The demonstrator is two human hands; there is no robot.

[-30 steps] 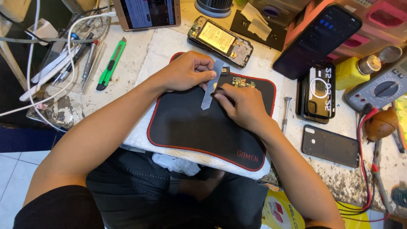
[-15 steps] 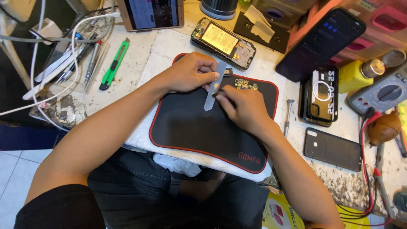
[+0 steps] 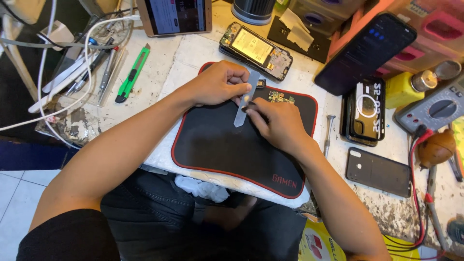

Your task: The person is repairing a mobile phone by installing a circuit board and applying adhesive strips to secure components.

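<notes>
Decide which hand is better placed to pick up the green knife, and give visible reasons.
Left, probably. The knife lies on the bench out past the left hand, with nothing between them. The right hand sits further off on the mat, and both hands hold the metal strip.

green utility knife [image 3: 130, 76] left | opened phone [image 3: 256, 50] top | screwdriver [image 3: 328, 133] right of mat | yellow bottle [image 3: 405, 88]

worn speckled workbench [image 3: 386, 212], pale tiled floor [image 3: 19, 193].
</notes>
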